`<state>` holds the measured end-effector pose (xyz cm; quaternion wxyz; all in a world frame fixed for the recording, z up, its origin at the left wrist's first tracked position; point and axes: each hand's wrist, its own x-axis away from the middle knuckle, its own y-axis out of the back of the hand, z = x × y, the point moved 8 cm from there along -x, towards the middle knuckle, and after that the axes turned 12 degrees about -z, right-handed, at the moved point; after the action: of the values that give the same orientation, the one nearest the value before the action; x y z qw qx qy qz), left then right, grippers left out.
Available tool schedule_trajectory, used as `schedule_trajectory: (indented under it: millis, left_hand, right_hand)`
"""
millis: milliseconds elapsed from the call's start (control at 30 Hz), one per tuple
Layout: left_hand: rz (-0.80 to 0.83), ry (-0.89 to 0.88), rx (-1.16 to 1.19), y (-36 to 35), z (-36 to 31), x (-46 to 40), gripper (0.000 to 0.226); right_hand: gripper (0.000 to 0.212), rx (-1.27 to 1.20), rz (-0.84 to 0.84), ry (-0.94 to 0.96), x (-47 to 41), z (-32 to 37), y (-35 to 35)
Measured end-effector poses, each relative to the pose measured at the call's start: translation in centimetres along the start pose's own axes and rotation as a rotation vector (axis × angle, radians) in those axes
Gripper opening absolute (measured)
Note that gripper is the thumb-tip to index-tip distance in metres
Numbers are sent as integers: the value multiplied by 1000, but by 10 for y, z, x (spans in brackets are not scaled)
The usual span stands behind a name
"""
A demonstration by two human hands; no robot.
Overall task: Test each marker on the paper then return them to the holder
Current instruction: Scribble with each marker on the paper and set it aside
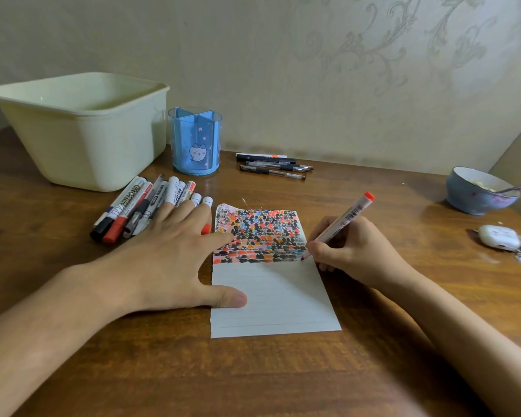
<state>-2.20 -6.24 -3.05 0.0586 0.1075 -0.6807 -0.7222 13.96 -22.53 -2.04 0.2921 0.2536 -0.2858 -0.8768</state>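
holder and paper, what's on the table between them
Head view: mostly bare table between holder and paper; the marker pile lies just off to the left.

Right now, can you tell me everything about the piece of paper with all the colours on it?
The white lined sheet of paper lies flat on the brown wooden table, its far left corner curling up. Its upper half is crowded with small red, black, orange and blue marker dabs; the lower half shows only faint ruled lines. The left hand presses its left edge with forefinger and thumb. The right hand touches the red-capped marker tip to the right edge.
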Motion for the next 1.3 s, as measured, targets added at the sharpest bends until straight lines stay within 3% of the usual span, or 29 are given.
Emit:
schedule_trajectory:
  millis: [733, 900, 1300]
  left_hand:
    - [0, 8, -4, 0, -1, 0, 109]
    - [2, 7, -1, 0, -1, 0, 108]
    - [-10, -3, 3, -1, 0, 0, 109]
  right_hand:
    - [5, -29, 9, 33, 3, 8, -2]
    - [14, 56, -4, 69, 3, 11, 0]
    - [9, 3, 10, 78, 4, 11, 1]
